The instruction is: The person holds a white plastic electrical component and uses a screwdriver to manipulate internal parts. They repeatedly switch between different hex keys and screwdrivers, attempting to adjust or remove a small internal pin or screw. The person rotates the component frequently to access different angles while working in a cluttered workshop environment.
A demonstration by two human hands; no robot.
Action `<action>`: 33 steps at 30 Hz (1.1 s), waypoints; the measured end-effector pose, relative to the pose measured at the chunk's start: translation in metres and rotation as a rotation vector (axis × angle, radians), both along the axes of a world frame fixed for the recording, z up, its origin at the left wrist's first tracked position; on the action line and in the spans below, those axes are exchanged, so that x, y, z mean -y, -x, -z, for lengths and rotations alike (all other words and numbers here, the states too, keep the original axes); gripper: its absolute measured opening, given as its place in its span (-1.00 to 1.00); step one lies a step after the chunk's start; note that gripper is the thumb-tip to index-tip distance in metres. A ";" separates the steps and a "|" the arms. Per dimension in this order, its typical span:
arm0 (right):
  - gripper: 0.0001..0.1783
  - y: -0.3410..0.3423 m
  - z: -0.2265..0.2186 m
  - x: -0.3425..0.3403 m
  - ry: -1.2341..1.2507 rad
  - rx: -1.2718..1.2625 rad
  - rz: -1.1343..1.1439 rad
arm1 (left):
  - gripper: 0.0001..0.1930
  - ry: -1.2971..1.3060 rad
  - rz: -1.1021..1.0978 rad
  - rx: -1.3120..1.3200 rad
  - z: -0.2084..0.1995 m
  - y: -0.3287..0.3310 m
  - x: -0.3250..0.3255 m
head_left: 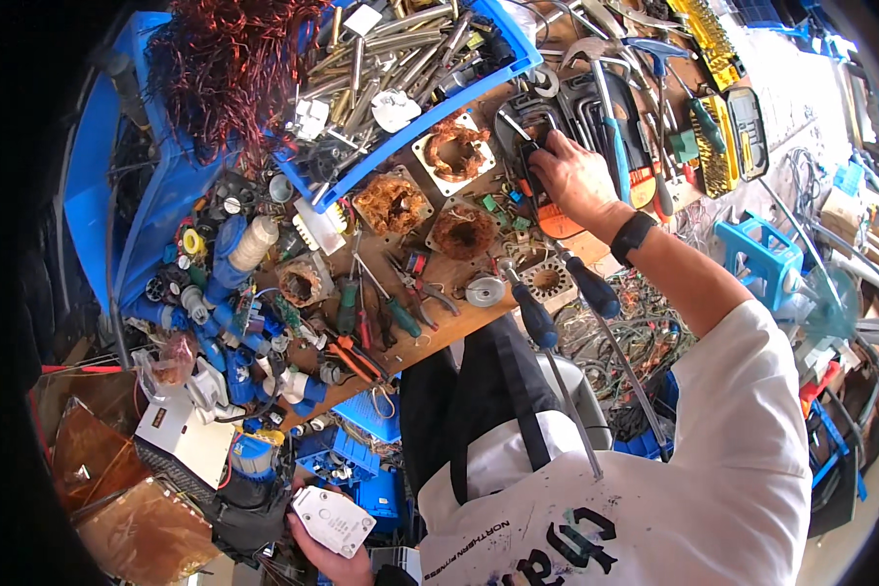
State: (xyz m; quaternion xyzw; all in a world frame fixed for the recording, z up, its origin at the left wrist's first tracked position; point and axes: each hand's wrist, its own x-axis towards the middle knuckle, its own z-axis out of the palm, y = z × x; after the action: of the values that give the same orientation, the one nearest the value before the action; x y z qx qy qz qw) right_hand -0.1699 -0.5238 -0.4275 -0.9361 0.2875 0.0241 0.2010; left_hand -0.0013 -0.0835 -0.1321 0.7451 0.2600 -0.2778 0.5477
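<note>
The right hand is clenching its grip on a black-and-orange tool lying on the desk; lifting straight up would be avoiding neighbouring clutter. The left hand is grasping a white plastic box low beside the desk.

The right hand reaches across the cluttered wooden table onto an orange-and-black tool, while the left hand holds a small white plastic box low down.
</note>
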 end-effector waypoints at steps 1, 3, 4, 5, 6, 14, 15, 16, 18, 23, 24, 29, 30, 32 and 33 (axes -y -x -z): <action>-0.90 -0.001 0.001 0.001 -0.004 -0.007 -0.012 | -0.43 -0.003 0.000 0.006 0.000 0.001 0.000; -0.90 -0.001 0.002 0.005 -0.014 -0.019 -0.048 | -0.44 -0.010 0.002 0.017 0.001 0.002 0.001; -0.91 -0.001 0.003 0.007 -0.019 -0.022 -0.072 | -0.44 -0.015 0.006 0.012 0.001 0.003 0.001; -0.91 0.000 0.003 0.009 -0.024 -0.025 -0.096 | -0.44 -0.021 0.009 0.008 0.001 0.003 0.002; -0.91 0.000 0.004 0.012 -0.020 -0.028 -0.122 | -0.44 -0.026 0.013 0.004 0.000 0.003 0.003; -0.88 0.002 -0.006 0.022 -0.051 0.049 -0.192 | -0.44 -0.011 -0.028 -0.012 -0.002 0.004 0.003; -0.88 0.002 -0.008 0.023 -0.053 0.059 -0.196 | -0.44 -0.034 -0.047 0.011 -0.001 0.004 0.003; -0.88 0.002 -0.010 0.023 -0.053 0.069 -0.199 | -0.44 -0.026 -0.034 0.007 -0.002 0.004 0.003; -0.87 0.003 -0.016 0.024 -0.064 0.101 -0.196 | -0.44 -0.012 -0.007 -0.001 -0.003 0.004 0.004; -0.84 0.012 -0.036 0.024 -0.109 0.155 -0.146 | -0.43 -0.029 -0.112 0.041 -0.005 0.007 0.007; -0.84 0.014 -0.040 0.025 -0.117 0.190 -0.125 | -0.43 -0.043 -0.164 0.070 -0.004 0.007 0.007; -0.83 0.020 -0.056 0.024 -0.164 0.240 -0.077 | -0.43 0.107 0.063 -0.039 -0.005 0.001 0.004; -0.82 0.020 -0.057 0.023 -0.178 0.237 -0.080 | -0.43 0.160 0.120 -0.077 -0.006 0.000 0.004; -0.84 0.016 -0.057 0.022 -0.195 0.303 0.022 | -0.43 0.110 0.077 -0.066 -0.007 0.001 0.004; -0.85 0.015 -0.057 0.022 -0.174 0.325 0.058 | -0.43 0.084 0.054 -0.060 -0.007 0.002 0.004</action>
State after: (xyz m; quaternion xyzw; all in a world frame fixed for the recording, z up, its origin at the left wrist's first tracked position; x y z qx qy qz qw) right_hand -0.1846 -0.5459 -0.3704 -0.8981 0.2749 -0.1088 0.3255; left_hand -0.0037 -0.0874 -0.1255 0.7195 0.2440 -0.3254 0.5629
